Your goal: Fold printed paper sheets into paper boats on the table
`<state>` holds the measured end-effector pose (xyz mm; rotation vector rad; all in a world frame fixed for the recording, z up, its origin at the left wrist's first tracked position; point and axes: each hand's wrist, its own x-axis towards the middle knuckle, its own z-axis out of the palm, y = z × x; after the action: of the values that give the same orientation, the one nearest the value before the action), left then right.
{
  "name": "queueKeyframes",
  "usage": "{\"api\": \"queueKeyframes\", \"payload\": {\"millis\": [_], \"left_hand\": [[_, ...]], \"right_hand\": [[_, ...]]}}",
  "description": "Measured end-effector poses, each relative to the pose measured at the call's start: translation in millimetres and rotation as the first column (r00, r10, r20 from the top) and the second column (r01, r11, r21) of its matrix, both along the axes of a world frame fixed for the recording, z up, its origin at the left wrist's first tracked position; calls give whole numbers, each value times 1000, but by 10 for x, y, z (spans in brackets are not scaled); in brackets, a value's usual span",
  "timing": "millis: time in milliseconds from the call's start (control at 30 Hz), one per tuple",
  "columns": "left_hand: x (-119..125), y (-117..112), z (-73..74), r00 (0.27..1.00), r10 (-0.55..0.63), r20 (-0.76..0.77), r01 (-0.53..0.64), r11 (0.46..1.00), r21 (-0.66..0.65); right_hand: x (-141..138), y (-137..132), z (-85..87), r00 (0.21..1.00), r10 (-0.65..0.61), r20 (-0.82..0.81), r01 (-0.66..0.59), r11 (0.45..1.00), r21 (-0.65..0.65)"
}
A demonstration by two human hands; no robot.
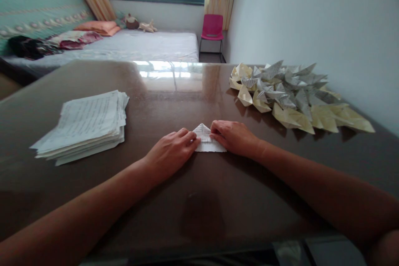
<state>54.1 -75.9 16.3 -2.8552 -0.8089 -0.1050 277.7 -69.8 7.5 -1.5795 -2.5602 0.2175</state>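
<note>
A small folded sheet of printed paper (206,139), shaped like a triangle with a flat base, lies on the dark glossy table (199,199). My left hand (171,152) rests palm down at its left edge, fingers flat and pressing on the paper. On its right side, my right hand (234,137) has its fingers curled and their tips pressed onto the fold. Both hands cover parts of the sheet.
A stack of printed sheets (84,125) lies at the left of the table. A heap of folded paper shapes (293,97) sits at the right by the white wall. Beyond the table are a bed (124,45) and a pink chair (212,29).
</note>
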Motion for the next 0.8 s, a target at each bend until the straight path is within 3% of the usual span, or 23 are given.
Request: {"api": "queueKeyframes", "payload": {"millis": [167,300,567,667,800], "left_hand": [[50,-160,4,975,128,-182,-117,991,72],[38,-249,89,939,206,-276,-189,978,87],[-120,-201,349,928,245,-281,-250,968,18],[-96,-171,281,963,227,-148,-227,974,19],[10,-132,30,999,32,22,-33,999,34]], "right_hand": [[-7,0,8,1000,-16,3,16,1000,-7],[-13,2,6,1000,-17,13,17,1000,-5],[-15,-22,36,1000,-15,28,16,1000,-26],[-16,-19,31,1000,-15,22,15,1000,-23],[-8,-11,23,1000,-2,19,2,1000,-12]]}}
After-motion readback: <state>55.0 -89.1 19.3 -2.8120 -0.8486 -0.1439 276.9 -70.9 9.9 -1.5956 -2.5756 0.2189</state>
